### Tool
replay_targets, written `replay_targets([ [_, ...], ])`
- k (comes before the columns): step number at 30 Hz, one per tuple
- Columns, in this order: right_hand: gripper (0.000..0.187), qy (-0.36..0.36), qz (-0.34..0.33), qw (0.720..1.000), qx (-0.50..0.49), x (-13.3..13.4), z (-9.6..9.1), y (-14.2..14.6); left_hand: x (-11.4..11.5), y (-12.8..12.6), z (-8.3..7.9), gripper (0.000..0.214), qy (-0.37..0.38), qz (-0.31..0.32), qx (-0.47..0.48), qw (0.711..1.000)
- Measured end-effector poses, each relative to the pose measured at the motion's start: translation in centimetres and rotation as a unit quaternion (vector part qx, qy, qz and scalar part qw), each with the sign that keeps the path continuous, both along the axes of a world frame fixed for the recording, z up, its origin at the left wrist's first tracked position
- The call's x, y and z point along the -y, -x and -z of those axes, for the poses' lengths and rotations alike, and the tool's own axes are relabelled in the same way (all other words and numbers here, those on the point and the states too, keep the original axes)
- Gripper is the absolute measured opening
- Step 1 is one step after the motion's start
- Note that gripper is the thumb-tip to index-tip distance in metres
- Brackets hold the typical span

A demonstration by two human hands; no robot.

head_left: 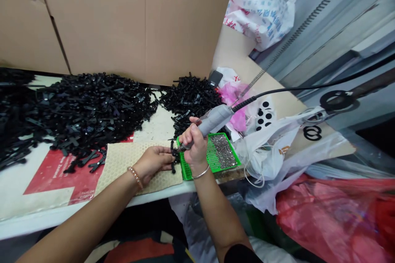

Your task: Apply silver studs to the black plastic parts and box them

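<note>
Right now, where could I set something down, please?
A white patch lies between the black plastic parts, tan honeycomb mat and green tray. Tan cardboard shows behind the white plastic bags. It is crowded around the left hand and right hand.

Bright, even indoor light with soft shadows; wide-angle distortion bends the edges

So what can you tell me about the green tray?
The green tray is shallow and looks like bright plastic, with a raised rim and rows of small holes. A heap of tiny silvery pieces lies inside it. It rests on the white table, beside the tan mat, with the right hand covering one part.
</note>
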State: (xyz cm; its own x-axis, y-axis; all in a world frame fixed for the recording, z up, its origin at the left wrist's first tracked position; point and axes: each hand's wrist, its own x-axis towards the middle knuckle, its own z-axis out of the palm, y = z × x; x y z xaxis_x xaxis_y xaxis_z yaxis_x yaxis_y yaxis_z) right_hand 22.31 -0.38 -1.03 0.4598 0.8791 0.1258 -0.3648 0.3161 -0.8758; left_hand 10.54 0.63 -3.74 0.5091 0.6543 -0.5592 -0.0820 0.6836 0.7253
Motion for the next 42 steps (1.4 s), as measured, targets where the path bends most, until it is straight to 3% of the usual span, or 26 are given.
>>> replay_targets([
  [27,0.032,-0.008,0.0,1.0,0.012,0.4,0.9,0.3,0.0,0.0,0.0,0.022,-0.011,0.017,-0.003,1.0],
  [34,0.031,-0.008,-0.035,0.999,0.018,0.5,1.0,0.5,0.0,-0.1,-0.3,0.017,0.006,0.008,-0.005,1.0],
  [42,0.036,0.034,-0.083,0.995,0.041,0.0,1.6,0.0,-0.3,-0.9,0.3,0.014,-0.002,0.008,-0.012,1.0],
])
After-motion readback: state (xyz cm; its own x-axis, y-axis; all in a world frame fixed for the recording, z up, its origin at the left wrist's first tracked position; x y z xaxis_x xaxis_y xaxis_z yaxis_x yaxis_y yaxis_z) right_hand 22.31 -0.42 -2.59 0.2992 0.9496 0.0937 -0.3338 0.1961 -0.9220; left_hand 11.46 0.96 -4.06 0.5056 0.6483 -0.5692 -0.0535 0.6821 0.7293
